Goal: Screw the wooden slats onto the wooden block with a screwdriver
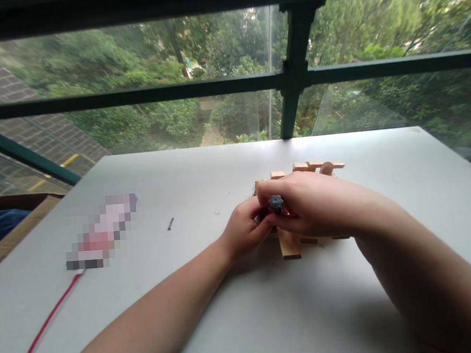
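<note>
My right hand [302, 204] is closed around a screwdriver, its dark, ridged handle end [276, 204] pointing up at me. The shaft and tip are hidden below the fist. Just to its left, my left hand [245, 227] is closed at the left end of a wooden assembly [291, 245]; its fingertips are partly covered. Flat light-brown pieces of the assembly stick out in front of and behind my right hand, while its middle is hidden.
A small dark screw [170, 224] lies on the white table [211, 296], left of my hands. Farther left is a pixelated flat object [98, 234] with a red cord [48, 324]. A cardboard box [22, 234] stands beyond the left edge; a green window frame [288, 76] rises behind.
</note>
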A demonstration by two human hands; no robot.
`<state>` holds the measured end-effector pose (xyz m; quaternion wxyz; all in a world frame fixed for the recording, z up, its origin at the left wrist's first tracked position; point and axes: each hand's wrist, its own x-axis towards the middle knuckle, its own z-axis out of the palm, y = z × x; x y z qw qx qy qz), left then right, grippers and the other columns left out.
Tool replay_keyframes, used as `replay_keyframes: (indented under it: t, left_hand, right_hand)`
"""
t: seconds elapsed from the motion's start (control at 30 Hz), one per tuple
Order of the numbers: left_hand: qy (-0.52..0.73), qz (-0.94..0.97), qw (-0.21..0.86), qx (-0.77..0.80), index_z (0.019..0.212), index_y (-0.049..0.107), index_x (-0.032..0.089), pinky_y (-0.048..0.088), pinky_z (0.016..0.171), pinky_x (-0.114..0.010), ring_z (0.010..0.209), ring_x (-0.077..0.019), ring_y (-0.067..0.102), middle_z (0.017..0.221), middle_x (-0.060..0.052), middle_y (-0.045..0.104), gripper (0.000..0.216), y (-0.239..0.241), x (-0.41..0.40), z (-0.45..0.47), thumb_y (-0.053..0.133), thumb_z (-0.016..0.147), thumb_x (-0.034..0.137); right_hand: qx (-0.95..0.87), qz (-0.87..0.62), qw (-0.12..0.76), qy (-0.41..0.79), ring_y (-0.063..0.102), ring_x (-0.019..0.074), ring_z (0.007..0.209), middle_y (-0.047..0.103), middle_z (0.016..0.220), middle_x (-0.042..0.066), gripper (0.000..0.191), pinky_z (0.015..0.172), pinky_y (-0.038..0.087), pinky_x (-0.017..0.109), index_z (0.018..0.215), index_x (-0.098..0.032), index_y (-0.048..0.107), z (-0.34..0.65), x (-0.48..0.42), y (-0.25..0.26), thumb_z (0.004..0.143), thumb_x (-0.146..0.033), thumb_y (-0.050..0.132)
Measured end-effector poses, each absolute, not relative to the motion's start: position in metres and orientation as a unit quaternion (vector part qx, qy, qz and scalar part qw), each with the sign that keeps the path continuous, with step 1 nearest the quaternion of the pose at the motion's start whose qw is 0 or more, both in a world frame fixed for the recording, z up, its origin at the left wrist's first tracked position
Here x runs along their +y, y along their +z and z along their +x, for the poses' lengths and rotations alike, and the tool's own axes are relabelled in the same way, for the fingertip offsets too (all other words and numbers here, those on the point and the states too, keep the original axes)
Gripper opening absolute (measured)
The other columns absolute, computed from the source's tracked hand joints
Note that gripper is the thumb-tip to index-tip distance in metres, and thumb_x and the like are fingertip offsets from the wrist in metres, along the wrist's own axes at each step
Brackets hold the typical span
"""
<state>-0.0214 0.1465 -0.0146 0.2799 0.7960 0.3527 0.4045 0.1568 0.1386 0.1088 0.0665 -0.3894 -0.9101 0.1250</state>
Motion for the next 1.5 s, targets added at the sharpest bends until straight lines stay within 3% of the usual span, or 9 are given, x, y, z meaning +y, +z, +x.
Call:
replay_keyframes:
  t: [0.17, 0.47, 0.73, 1.0, 1.5]
  left_hand:
    - [0.397, 0.797, 0.281, 0.359, 0.083, 0.062, 0.015, 0.046, 0.062, -0.025, 0.071, -0.0159, 0.058, 0.08, -0.005, 0.066, 0.025, -0.0165, 0.1471, -0.0228, 0.053, 0.085, 0.038]
    - [0.397, 0.8, 0.291, 0.344, 0.091, 0.063, 0.018, 0.051, 0.076, -0.031, 0.089, -0.0214, 0.062, 0.093, -0.006, 0.068, 0.018, -0.0121, 0.1457, -0.0201, 0.053, 0.084, 0.03]
    - [0.378, 0.802, 0.274, 0.373, 0.074, 0.058, 0.016, 0.049, 0.066, -0.027, 0.075, -0.0169, 0.06, 0.078, -0.003, 0.064, 0.014, -0.0161, 0.1461, -0.0222, 0.053, 0.082, 0.026]
    - [0.382, 0.795, 0.291, 0.37, 0.084, 0.061, 0.015, 0.05, 0.068, -0.026, 0.082, -0.0181, 0.062, 0.087, -0.005, 0.066, 0.017, -0.0108, 0.1452, -0.0194, 0.052, 0.084, 0.03]
    - [0.395, 0.799, 0.283, 0.352, 0.078, 0.059, 0.016, 0.049, 0.066, -0.024, 0.077, -0.0163, 0.061, 0.081, -0.003, 0.065, 0.009, -0.0129, 0.1469, -0.0206, 0.055, 0.08, 0.024]
  right_hand:
    - [-0.915, -0.371, 0.1, 0.121, 0.049, 0.0138, 0.064, 0.062, 0.077, 0.002, 0.016, 0.058, 0.026, 0.026, 0.094, -0.023, 0.058, 0.1568, 0.1389, 0.1075, 0.081, -0.031, 0.054]
    - [-0.915, -0.352, 0.143, 0.139, 0.046, 0.0126, 0.061, 0.059, 0.071, -0.001, 0.019, 0.056, 0.025, 0.024, 0.098, -0.022, 0.055, 0.1561, 0.1363, 0.1123, 0.083, -0.034, 0.055]
    - [-0.916, -0.353, 0.141, 0.132, 0.047, 0.0128, 0.062, 0.058, 0.072, -0.001, 0.013, 0.056, 0.025, 0.024, 0.096, -0.022, 0.055, 0.1557, 0.1357, 0.1145, 0.086, -0.028, 0.05]
    - [-0.914, -0.357, 0.135, 0.136, 0.047, 0.0126, 0.062, 0.059, 0.073, -0.002, 0.011, 0.054, 0.024, 0.024, 0.094, -0.023, 0.052, 0.154, 0.1357, 0.1107, 0.084, -0.028, 0.051]
    - [-0.912, -0.362, 0.128, 0.143, 0.048, 0.0122, 0.063, 0.06, 0.075, -0.001, 0.012, 0.051, 0.02, 0.025, 0.094, -0.023, 0.049, 0.1521, 0.133, 0.1084, 0.084, -0.029, 0.05]
